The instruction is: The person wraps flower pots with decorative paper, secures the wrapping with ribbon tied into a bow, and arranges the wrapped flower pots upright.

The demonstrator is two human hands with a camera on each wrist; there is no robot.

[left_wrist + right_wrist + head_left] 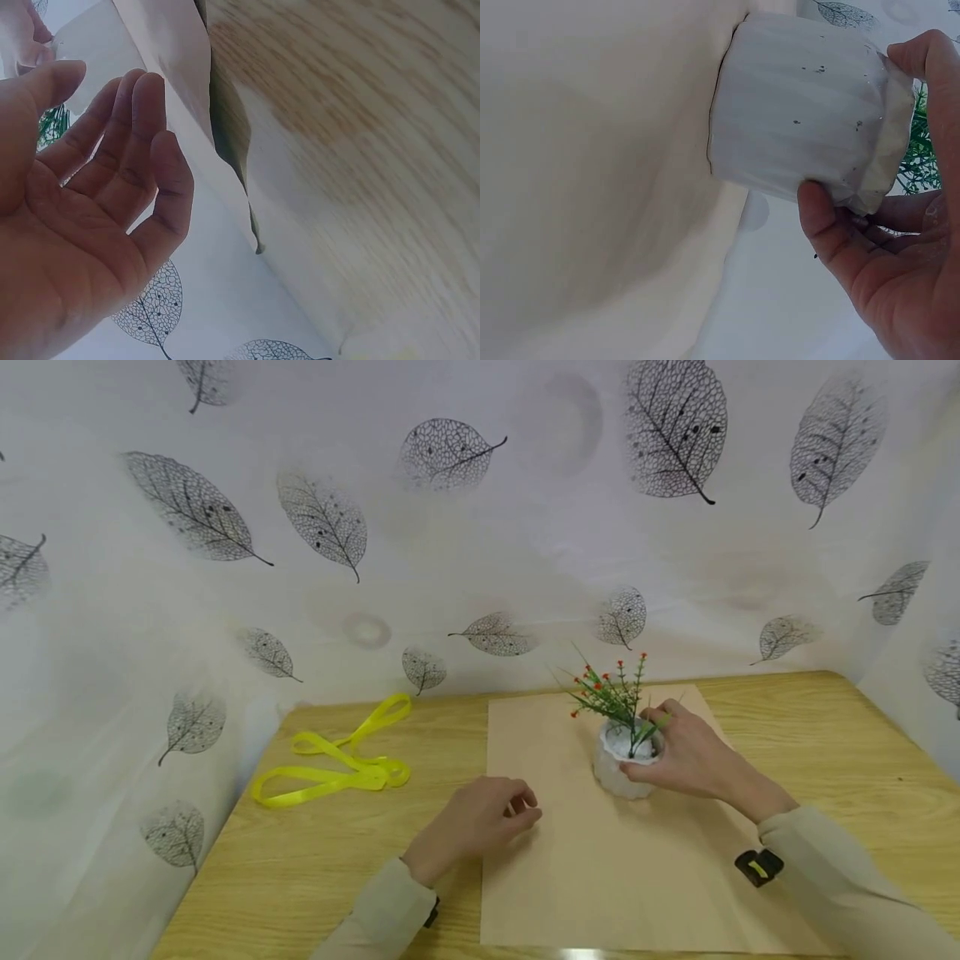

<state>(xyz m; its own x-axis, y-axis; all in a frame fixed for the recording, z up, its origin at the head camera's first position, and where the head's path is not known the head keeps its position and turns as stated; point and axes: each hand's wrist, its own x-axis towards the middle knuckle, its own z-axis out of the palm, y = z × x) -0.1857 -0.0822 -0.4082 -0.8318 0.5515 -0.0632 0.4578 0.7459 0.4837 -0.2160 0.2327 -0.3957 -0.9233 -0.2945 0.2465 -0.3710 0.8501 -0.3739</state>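
Observation:
A whitish round flower pot (624,777) with a green plant (611,702) bearing small red flowers stands on a sheet of brown paper (570,877). My right hand (693,752) grips the pot's rim from the right. In the right wrist view the thumb and fingers hold the upper edge of the pot (795,105), whose base meets the paper. My left hand (480,818) hovers at the paper's left edge with loosely bent fingers and holds nothing. The left wrist view shows the palm of that hand (97,172) with nothing in it.
A looped yellow ribbon (337,768) lies on the wooden table (315,868) to the left of the paper. Behind the table hangs a white curtain (450,543) printed with dark leaves. The paper's edge curls up near my left hand in its wrist view.

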